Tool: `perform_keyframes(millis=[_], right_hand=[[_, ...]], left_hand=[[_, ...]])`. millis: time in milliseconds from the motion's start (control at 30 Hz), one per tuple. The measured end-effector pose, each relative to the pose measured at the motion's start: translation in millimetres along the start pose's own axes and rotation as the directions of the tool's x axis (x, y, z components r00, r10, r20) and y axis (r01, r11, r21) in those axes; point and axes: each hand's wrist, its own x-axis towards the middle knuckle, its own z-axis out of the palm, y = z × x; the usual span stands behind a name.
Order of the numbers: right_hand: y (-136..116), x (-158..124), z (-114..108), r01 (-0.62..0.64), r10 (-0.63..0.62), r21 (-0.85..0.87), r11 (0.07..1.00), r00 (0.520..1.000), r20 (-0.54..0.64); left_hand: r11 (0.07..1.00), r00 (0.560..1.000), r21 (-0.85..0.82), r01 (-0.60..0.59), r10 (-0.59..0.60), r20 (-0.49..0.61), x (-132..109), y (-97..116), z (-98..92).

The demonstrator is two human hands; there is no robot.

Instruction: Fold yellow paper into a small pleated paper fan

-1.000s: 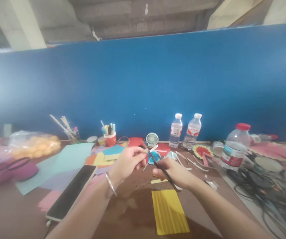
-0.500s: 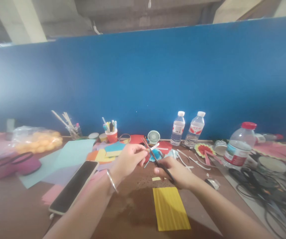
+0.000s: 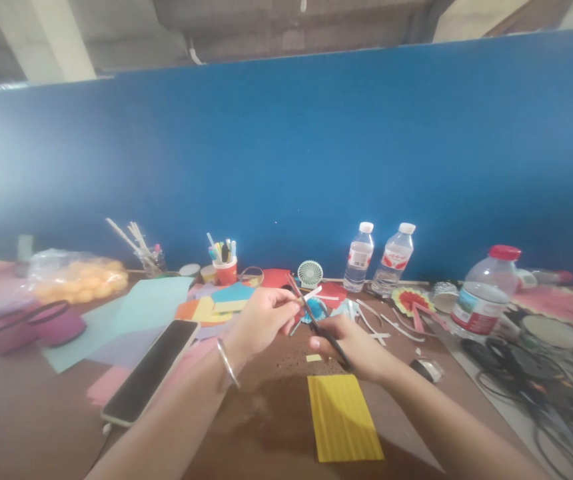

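Head view shows a crowded brown bench [image 3: 246,443]: left of the left hand [image 3: 271,312] lie a black-screened smartphone with a pale edge [image 3: 151,370], pale turquoise paper sheets [image 3: 149,307] and, farther out, a clear plastic bag of orange balls [image 3: 81,281]. Beyond that hand stand a red-and-white cup of pens [image 3: 225,272] and a pale round-headed fan [image 3: 310,274]. Just past the right hand [image 3: 344,343], a blue pleated paper rosette [image 3: 320,309] and curled white paper strips [image 3: 400,327] crowd the space, with two clear white-capped bottles [image 3: 358,259] [image 3: 393,261] behind; to its right are a large red-capped bottle [image 3: 484,297] and tangled black cables [image 3: 509,367]. Nearer the person, below the right hand, lies a ridged yellow rectangular sheet [image 3: 345,420]. Both forearms reach forward and converge. The left hand, a silver bangle [image 3: 227,363] at its wrist, has thumb and fingers drawn together in a pinch; whether they grip anything is too small to tell. The right hand grasps the black-handled metal scissors [image 3: 313,320], which lie between the hands, blades forward and leftward beside the left fingertips, long axis slanting back into the right palm.
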Motion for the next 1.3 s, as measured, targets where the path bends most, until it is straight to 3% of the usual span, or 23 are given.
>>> perform_keyframes(millis=[967, 1100, 1200, 1300], right_hand=[[-3.2, 0.8, 5.7, -0.021, 0.023, 0.036, 0.999, 0.999, -0.039], [-1.7, 3.0, -1.8, -0.011, 0.008, -0.025, 1.000, 0.994, -0.110], [9.3, 3.5, -23.5, -0.105, 0.052, -0.237, 0.966, 0.975, -0.217], [32.4, 1.6, -51.3, -0.381, 0.197, -0.492, 0.783, 0.902, -0.385]], left_hand=[[1.000, 0.999, 0.011, -0.004, 0.005, -0.051, -1.8, 1.7, -2.1], [0.999, 0.999, -0.036, 0.009, -0.011, -0.045, -2.5, 3.6, -2.1], [0.990, 1.000, -0.138, 0.010, -0.012, -0.014, -2.0, 4.6, -1.8], [0.975, 1.000, -0.220, 0.018, -0.020, -0.004, 0.6, 1.6, -0.9]])
